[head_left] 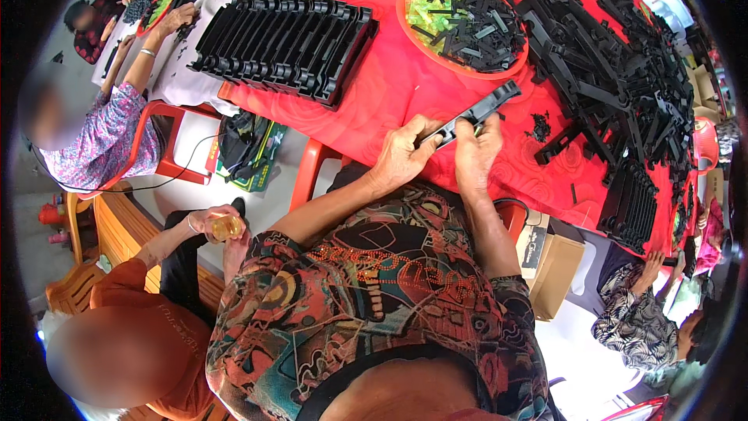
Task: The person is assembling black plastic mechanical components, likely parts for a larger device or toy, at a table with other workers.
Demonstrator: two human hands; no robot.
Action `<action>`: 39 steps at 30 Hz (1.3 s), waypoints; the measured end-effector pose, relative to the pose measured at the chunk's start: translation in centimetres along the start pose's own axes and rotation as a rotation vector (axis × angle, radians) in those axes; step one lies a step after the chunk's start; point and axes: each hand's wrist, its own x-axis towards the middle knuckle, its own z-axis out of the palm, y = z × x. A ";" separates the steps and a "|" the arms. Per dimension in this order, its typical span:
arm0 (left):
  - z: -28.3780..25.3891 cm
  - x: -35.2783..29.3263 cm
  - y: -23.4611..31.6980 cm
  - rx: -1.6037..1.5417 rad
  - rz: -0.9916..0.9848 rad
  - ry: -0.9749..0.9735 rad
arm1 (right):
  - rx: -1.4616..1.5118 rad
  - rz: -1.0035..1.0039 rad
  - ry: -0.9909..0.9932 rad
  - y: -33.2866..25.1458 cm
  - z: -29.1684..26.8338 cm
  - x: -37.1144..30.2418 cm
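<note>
Between my hands, over the near edge of the red-covered table, is a long black plastic part (496,98), tilted with its far end up to the right. My left hand (403,154) grips its near end, thumb and fingers closed on it. Closed around its middle from the right is my right hand (477,148), thumb pressed on top. Whether a small piece sits under my fingers is hidden. Just beyond lies a round orange-red tray (506,72) holding yellow-green translucent pieces (428,9) and small black pieces (487,27).
A row of similar black parts (284,47) stands on the table at left. On the right lies a large heap of black parts (584,62), with another stacked row (629,206) nearer. A seated person (144,335) holds a cup at my left; others work around the tables.
</note>
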 end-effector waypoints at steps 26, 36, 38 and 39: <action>0.5 0.7 0.3 0.064 -0.134 -0.119 | 0.011 0.023 -0.005 0.7 -0.7 0.0; 1.0 1.0 0.6 0.208 0.042 -0.047 | -0.016 -0.030 -0.061 -0.2 -0.3 -1.1; 1.2 0.9 -0.2 0.123 0.039 -0.018 | -0.046 -0.042 -0.057 0.2 -0.4 -1.0; 1.3 0.9 -0.6 0.097 0.008 -0.018 | -0.075 -0.054 -0.055 0.5 -0.5 -0.9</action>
